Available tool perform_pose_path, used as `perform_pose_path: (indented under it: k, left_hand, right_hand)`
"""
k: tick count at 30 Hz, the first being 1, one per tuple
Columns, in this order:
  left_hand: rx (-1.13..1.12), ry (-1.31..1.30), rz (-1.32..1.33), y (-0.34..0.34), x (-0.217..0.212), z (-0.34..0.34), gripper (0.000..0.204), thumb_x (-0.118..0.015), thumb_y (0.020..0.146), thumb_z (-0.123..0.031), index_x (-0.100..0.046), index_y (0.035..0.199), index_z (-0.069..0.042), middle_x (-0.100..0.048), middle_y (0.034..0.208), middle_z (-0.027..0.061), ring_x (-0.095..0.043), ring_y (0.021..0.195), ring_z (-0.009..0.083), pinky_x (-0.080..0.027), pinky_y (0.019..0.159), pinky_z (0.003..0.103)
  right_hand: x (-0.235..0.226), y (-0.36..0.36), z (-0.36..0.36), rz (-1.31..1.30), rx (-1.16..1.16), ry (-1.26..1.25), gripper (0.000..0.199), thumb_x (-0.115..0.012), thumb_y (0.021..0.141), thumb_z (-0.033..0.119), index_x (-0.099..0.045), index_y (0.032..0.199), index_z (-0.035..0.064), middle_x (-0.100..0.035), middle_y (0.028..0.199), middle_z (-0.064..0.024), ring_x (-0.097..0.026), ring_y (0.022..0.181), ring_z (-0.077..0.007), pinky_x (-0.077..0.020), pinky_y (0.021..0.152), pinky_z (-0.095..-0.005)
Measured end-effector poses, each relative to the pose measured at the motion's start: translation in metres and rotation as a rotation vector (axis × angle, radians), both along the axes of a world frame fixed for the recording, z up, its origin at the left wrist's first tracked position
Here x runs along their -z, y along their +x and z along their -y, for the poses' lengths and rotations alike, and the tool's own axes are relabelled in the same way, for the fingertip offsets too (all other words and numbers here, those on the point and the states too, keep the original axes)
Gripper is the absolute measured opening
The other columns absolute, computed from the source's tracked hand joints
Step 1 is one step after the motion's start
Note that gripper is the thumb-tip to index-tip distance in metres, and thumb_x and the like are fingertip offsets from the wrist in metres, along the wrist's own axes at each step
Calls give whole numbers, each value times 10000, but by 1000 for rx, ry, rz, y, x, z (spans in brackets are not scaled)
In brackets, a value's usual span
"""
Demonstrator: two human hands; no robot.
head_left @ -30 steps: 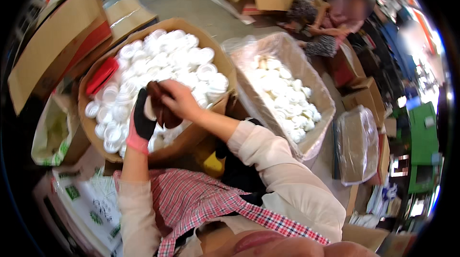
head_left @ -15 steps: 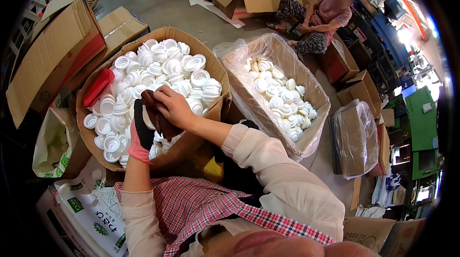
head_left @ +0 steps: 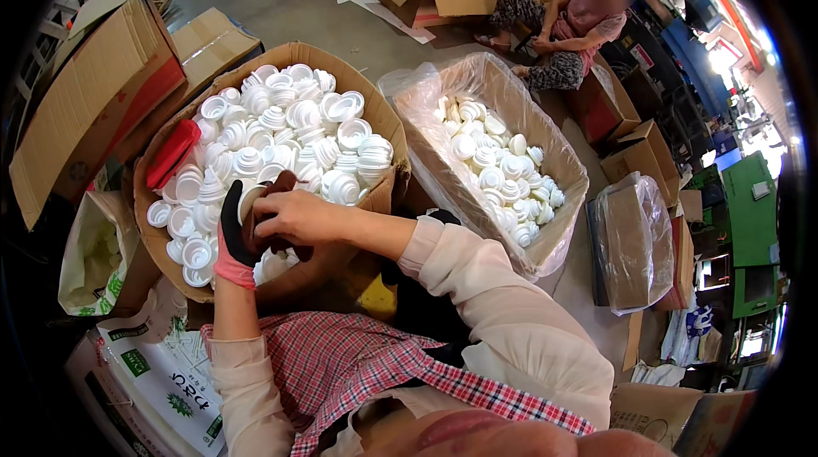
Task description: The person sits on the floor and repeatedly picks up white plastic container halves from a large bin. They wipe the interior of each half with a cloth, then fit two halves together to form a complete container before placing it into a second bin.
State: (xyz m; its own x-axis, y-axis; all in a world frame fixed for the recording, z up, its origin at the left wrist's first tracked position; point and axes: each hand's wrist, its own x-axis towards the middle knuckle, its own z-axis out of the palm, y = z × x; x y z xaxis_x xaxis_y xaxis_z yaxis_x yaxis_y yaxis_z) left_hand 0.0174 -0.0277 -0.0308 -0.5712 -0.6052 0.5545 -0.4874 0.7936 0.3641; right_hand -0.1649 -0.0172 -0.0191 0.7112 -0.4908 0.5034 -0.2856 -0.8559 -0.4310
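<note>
Over the big box's (head_left: 388, 122) near side | gloved left hand (head_left: 233, 234) grips a white round piece (head_left: 248, 202) | right hand (head_left: 298, 217) holds a brown cloth (head_left: 281, 185) beside it | best: hold the piece snug, press the cloth flat, work low over the box

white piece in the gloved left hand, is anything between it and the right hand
Yes: a brown cloth, bunched in the right hand, comes between that hand and the white piece in the left hand. Nothing else shows between them.
</note>
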Motion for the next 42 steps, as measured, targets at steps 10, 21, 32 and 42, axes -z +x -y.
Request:
perform_pose_path:
  k: [10, 21, 32, 42]
  left_hand:
    - [-465, 601, -958, 9, 56, 12, 371, -503, 914, -160, -460, 1237, 17, -547, 1163, 125, -548, 1036, 197, -437, 914, 317]
    - [566, 1249, -1695, 30, -2, 8, 580, -444, 957, -389, -338, 1317, 53, -450, 1339, 238, -447, 1251, 333, -391, 1016, 480]
    - [780, 1448, -1577, -2, -21, 6, 804, -186, 920, -640, -287, 1403, -5, -434, 1342, 271, -516, 1167, 407, -557, 734, 433]
    - [527, 1490, -1567, -23, -20, 5, 802, -281, 909, -638, -311, 1385, 7, -479, 1275, 279, -567, 1055, 414, -544, 705, 467]
  right_hand:
    - [43, 32, -7, 90, 291, 379, 264, -595, 801, 105, -496, 1045, 95, -506, 970, -172, -567, 811, -408, -478, 673, -475]
    - [58, -91, 94, -423, 1159, 111, 375, -668, 790, 312, -616, 1032, 31, -610, 1058, -176, -557, 1026, -333, -467, 864, -455]
    - [66, -127, 117, -412, 1255, 414, 229, -666, 728, 224, -641, 881, 56, -620, 1098, -188, -610, 940, -363, -449, 852, -462]
    - [-20, -62, 46, 722, -114, 1360, 254, -710, 747, 42, -524, 901, 121, -462, 1357, -145, -452, 1230, -257, -491, 915, -391]
